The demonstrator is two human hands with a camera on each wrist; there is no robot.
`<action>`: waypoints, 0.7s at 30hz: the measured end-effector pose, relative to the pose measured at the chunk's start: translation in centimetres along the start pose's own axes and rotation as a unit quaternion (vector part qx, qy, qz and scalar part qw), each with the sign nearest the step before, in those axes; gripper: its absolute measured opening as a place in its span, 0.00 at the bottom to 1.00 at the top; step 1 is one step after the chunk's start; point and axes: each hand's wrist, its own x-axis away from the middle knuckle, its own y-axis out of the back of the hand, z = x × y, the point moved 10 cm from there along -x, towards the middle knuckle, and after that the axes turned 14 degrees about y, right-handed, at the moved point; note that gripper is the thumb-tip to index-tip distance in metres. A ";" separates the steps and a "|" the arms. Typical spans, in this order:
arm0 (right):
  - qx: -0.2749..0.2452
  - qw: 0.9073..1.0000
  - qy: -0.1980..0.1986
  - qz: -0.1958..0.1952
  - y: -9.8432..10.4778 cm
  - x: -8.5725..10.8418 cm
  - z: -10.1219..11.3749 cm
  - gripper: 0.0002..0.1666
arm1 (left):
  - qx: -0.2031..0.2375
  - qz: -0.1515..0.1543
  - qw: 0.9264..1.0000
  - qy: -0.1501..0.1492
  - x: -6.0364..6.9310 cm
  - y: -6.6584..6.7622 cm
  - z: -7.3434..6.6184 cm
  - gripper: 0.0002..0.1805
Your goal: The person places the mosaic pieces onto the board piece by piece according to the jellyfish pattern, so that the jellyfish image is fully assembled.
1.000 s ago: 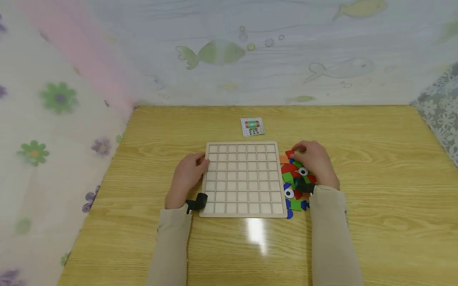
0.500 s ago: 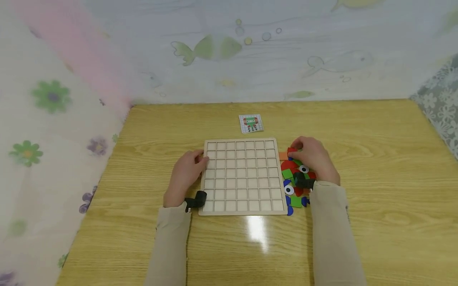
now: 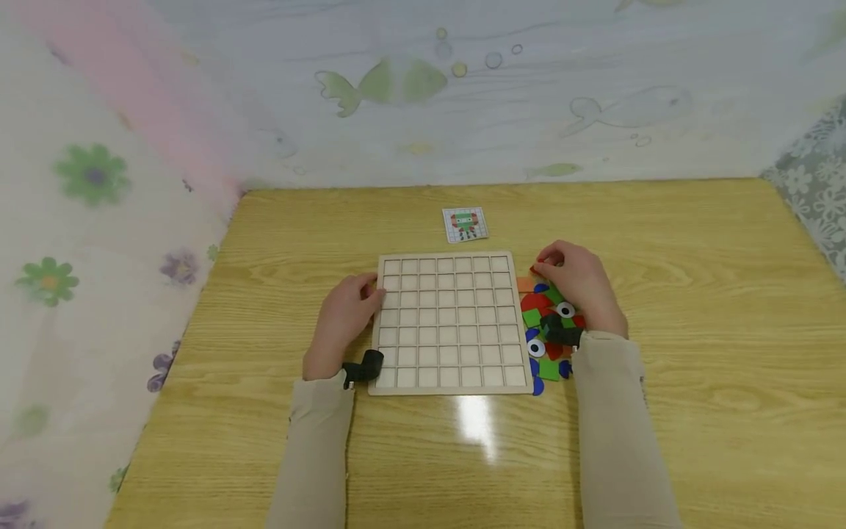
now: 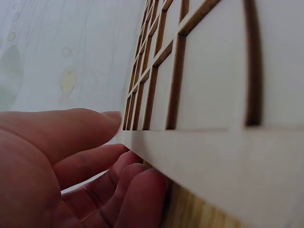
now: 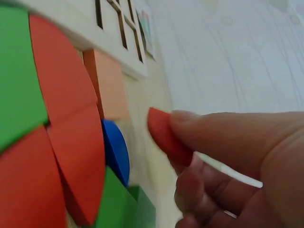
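Since the previous frame: right hand (image 3: 581, 279) has carried its red piece (image 3: 536, 268) farther from the person; the blue piece (image 3: 541, 288) beside the orange block (image 3: 526, 284) now shows fully.

Head view: left hand (image 3: 344, 319) holds the left edge of the wooden grid board (image 3: 448, 336), which lies flat on the table (image 3: 714, 330). Pattern card (image 3: 465, 225) beyond it. Coloured pieces heaped along the board's right side, including two eye discs (image 3: 536, 348).

Left wrist: thumb at the board's rim, fingers curled by its side.

Right wrist: red piece pinched between thumb and fingers, apart from the heap.
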 end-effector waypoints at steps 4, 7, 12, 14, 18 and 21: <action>0.000 1.000 0.018 -0.003 -0.4 -0.4 1.0 0.17 | -0.009 0.014 1.000 -0.010 0.2 -0.2 -0.3 0.23; -0.003 1.000 0.030 0.006 -1.1 -0.8 1.9 0.17 | -0.012 0.026 0.999 -0.014 0.2 -0.3 -0.5 0.24; -0.016 0.999 0.034 0.013 -2.2 -1.5 2.8 0.15 | -0.012 0.029 0.999 -0.015 0.2 -0.2 -0.5 0.24; -0.018 0.999 0.037 0.008 -2.5 -1.7 3.1 0.14 | -0.010 0.031 0.999 -0.013 0.1 -0.3 -0.3 0.24; -0.023 0.998 0.055 0.006 -3.2 -2.2 3.9 0.15 | -0.001 0.043 0.999 -0.004 -0.1 -0.6 0.1 0.25; -0.029 0.997 0.068 0.012 -3.8 -2.5 4.7 0.17 | 0.005 0.047 0.999 -0.001 -0.1 -0.7 0.2 0.26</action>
